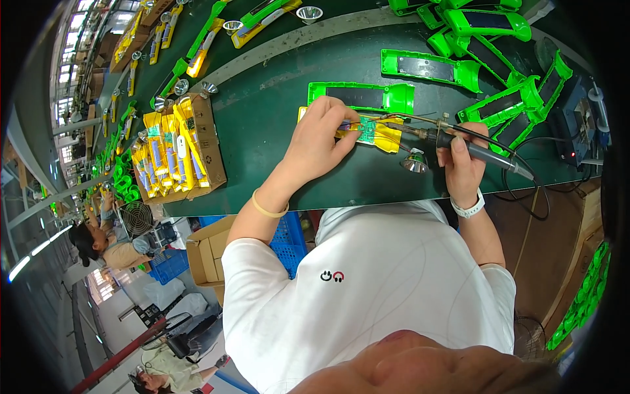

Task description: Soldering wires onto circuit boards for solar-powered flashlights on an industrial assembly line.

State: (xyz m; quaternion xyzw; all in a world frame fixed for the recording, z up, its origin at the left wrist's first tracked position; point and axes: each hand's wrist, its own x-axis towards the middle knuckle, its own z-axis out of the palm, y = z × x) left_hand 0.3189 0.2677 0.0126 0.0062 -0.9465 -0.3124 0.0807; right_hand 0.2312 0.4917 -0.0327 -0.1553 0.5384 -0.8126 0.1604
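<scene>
Only one view is given: the scene is seen from the person's head, looking steeply down at close range onto the green worktop (pixel 275 125), with edges bent by the fisheye lens

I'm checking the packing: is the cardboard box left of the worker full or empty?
Full. The open cardboard box on the green table is packed with rows of yellow housings standing side by side.

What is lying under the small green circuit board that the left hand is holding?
Under the circuit board lies a yellow housing on the dark green table. The left hand covers the housing's left part, so that part cannot be seen.
</scene>
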